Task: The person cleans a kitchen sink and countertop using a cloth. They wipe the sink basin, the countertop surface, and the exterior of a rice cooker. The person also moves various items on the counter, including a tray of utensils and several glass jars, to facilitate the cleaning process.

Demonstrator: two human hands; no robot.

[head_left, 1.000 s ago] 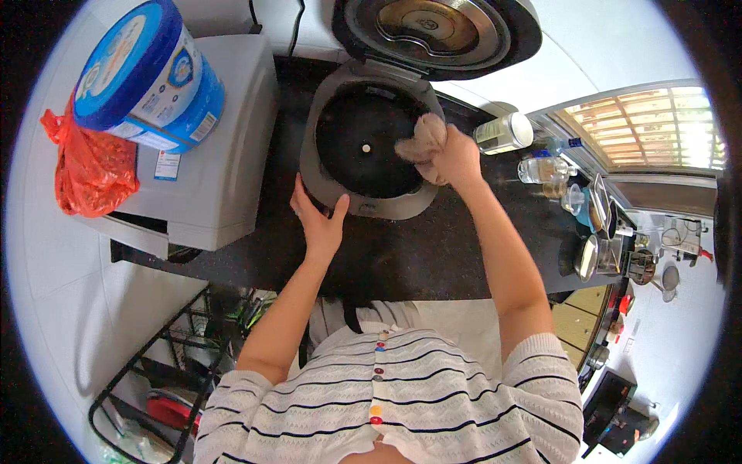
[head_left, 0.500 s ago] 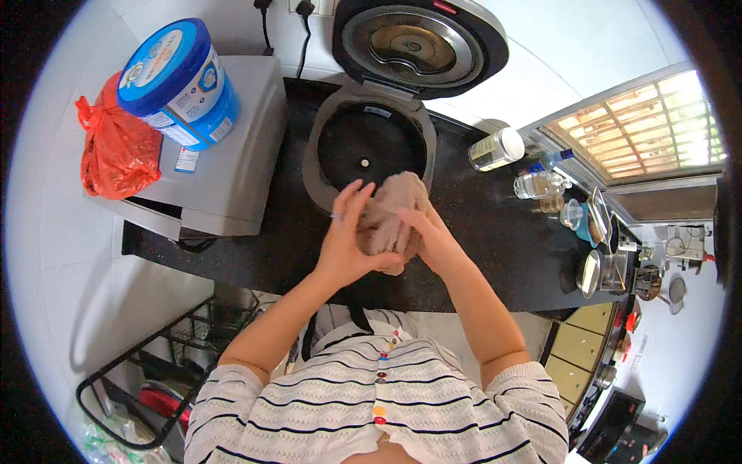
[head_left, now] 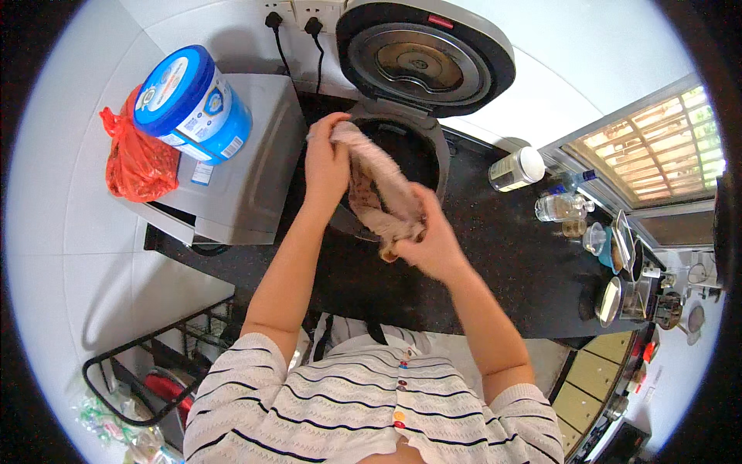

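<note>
A greyish-pink cloth (head_left: pixel 384 174) is stretched between my two hands, slanting over the opening of a rice cooker (head_left: pixel 439 166). My left hand (head_left: pixel 328 161) grips its upper end by the cooker's left rim. Lower down and to the right, my right hand (head_left: pixel 434 241) pinches the other end, where a loose corner hangs. The cooker's lid (head_left: pixel 425 60) stands raised at the back, with a metal plate on its inner side. The cloth and my left hand hide much of the dark cooker interior.
On the left, a grey box-shaped appliance (head_left: pixel 251 178) bears a blue tub (head_left: pixel 197 108) and a red plastic bag (head_left: pixel 139 158). A white-capped jar (head_left: pixel 516 170), bottles (head_left: pixel 563 207) and dishes line the right of the black counter (head_left: pixel 495 271). A black wire rack (head_left: pixel 147 363) stands lower left.
The cloth has gone from bunched between my hands to drawn out lengthwise. My left hand has moved up and left; my right hand is slightly lower in the view.
</note>
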